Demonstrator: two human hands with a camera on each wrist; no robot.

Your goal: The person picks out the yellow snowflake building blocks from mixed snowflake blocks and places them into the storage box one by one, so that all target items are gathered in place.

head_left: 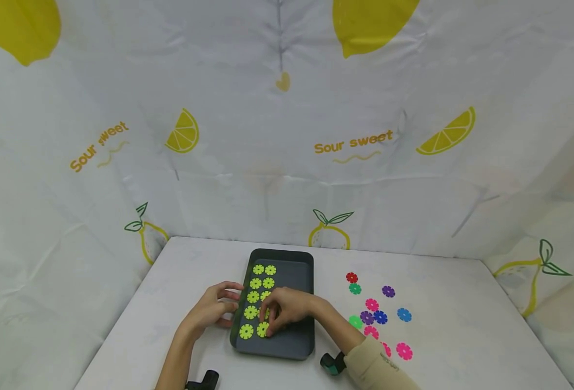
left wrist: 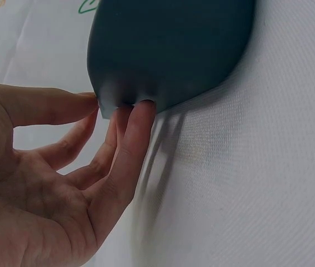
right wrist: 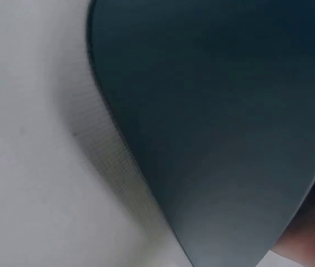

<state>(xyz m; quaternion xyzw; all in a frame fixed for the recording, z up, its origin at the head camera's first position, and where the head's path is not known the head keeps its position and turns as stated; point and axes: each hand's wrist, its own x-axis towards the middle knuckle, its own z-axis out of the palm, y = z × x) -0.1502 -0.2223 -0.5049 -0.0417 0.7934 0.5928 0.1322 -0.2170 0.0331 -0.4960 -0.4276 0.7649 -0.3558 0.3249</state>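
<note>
A dark grey tray lies on the table, holding two columns of yellow-green flower-shaped discs. At its left side is my left hand; in the left wrist view the thumb and bent fingertips grip the rim and outer wall. My right hand reaches in over the right side, thumb and fingers pinching a yellow-green disc at the near end of the second column. That hand covers part of this column. The tray's outer wall fills most of the right wrist view.
Right of the tray, loose flower discs are scattered on the white table: pink, purple, blue, green and red. My right forearm partly covers some. A lemon-print cloth hangs behind the table.
</note>
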